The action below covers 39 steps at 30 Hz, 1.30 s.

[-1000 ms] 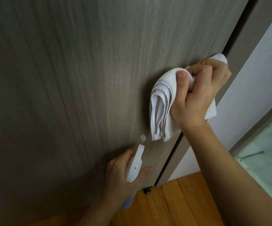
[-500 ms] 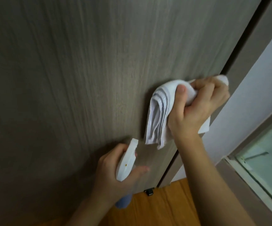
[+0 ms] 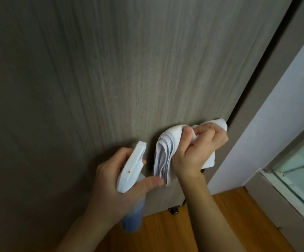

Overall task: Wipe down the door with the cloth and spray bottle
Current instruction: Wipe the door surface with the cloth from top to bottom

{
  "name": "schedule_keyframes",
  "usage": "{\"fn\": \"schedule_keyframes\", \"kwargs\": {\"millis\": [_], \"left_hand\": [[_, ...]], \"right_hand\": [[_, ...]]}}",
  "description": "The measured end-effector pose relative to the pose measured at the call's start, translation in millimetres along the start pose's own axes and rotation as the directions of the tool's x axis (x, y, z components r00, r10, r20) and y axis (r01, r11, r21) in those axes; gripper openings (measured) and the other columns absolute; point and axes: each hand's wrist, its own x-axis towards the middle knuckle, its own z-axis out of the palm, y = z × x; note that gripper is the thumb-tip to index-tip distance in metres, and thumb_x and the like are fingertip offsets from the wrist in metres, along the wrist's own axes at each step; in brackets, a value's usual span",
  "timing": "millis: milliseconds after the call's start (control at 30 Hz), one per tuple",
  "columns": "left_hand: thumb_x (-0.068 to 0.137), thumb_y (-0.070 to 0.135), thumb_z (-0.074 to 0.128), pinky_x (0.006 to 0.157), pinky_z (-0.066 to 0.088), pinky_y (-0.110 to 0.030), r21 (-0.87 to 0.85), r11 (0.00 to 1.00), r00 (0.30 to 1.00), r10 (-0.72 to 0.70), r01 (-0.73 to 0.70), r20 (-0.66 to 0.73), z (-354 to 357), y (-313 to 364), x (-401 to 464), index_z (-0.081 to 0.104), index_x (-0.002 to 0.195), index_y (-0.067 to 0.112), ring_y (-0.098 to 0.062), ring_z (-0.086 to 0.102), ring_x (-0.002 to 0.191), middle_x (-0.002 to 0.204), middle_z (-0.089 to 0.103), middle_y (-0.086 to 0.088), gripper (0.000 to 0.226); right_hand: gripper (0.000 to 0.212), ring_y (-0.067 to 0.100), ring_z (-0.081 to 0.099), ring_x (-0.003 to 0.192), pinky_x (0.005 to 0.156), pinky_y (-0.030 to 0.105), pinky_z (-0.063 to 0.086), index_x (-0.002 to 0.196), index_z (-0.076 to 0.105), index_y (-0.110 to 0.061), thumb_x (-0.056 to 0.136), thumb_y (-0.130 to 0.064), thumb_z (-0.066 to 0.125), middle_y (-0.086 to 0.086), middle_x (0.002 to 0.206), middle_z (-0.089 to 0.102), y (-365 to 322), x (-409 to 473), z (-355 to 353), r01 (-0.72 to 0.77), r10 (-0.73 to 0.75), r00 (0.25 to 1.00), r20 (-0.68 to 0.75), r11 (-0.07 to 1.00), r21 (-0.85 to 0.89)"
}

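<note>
Head view, looking down along a grey wood-grain door (image 3: 111, 79) toward its lower right corner. The right hand (image 3: 200, 148) grips a folded white cloth (image 3: 165, 151), thumb over the front fold and fingers curled round the bunched upper part, and presses it against the door face just beside the door's right edge; the loose folded layers hang below the hand, so only the part under the fingers appears to bear on the panel. The left hand (image 3: 114, 180) holds a spray bottle (image 3: 132, 168) by the neck, fingers wrapped round it and the thumb across the front; the white spray head points up and toward the door, its nozzle near the panel and just left of the cloth, while the bluish body of the bottle hangs below the hand. Keeping the bottle close to the cloth probably lets each sprayed patch be wiped at once. Below the door lie a wooden floor (image 3: 220, 224) and a small black door stop (image 3: 174, 210); to the right stand the door frame (image 3: 267, 73), a pale wall (image 3: 275, 124) and a glass panel (image 3: 302, 170). The work appears to be at the lower part of the door, with wiping in progress near the edge.
</note>
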Motion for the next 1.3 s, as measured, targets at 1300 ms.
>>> {"fn": "schedule_keyframes", "kwargs": {"millis": [1300], "left_hand": [[0.057, 0.082, 0.071, 0.072, 0.052, -0.01, 0.039, 0.999, 0.999, 0.011, -0.01, -0.035, -28.6, 15.3, -3.2, 0.067, 0.098, 0.017, -0.013, 0.066, 0.092, 0.094, 0.069, 0.008, 0.077]], "right_hand": [[0.073, 0.045, 0.021, 0.144, 0.118, 0.049, 0.02, 0.136, 0.053, -0.016, 0.089, -0.071, 0.043, 0.022, 0.151, 0.034, -8.3, 8.0, 7.6, -0.054, 0.058, 0.997, 0.056, 0.995, -0.081]]}}
